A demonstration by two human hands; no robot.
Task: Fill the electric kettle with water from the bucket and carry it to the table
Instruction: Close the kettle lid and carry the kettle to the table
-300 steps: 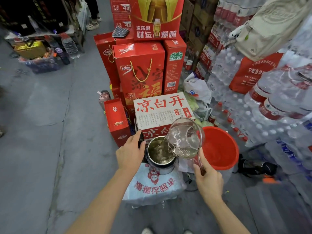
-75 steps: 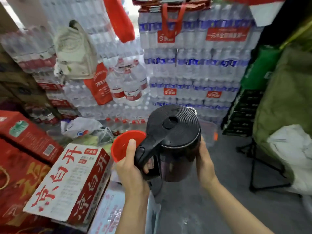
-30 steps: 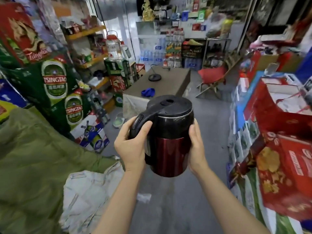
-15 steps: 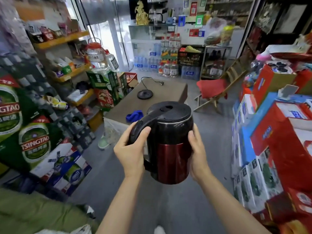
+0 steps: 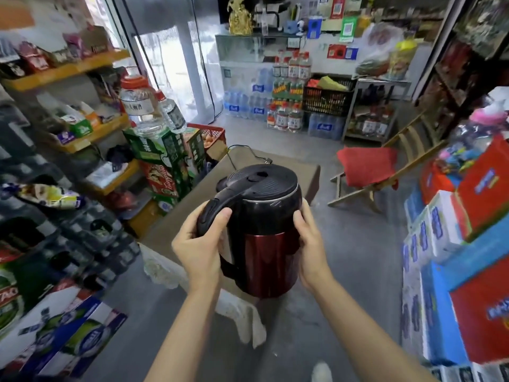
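Observation:
I hold the electric kettle [image 5: 265,244] upright in mid-air in front of me. It has a dark red body, a black upper band and a shut black lid. My left hand [image 5: 199,244] is wrapped around its black handle, thumb on the top of the handle. My right hand [image 5: 309,244] presses flat against the kettle's right side. Straight ahead and just behind the kettle stands the brown table [image 5: 176,224]. The kettle's black base [image 5: 221,183] peeks out at the kettle's upper left, and its cord [image 5: 248,151] runs across the far end. The bucket is out of view.
Shelves and stacked drink cartons [image 5: 165,158] line the left. Red and blue boxes [image 5: 465,216] crowd the right. A folding chair with a red cushion [image 5: 367,166] stands right of the table. A white cloth [image 5: 242,312] hangs at the table's near corner. Grey floor [image 5: 358,271] runs between.
I have turned away from the bucket and walked toward the table. The table is now closer and the kettle stays gripped in both hands, lid shut.

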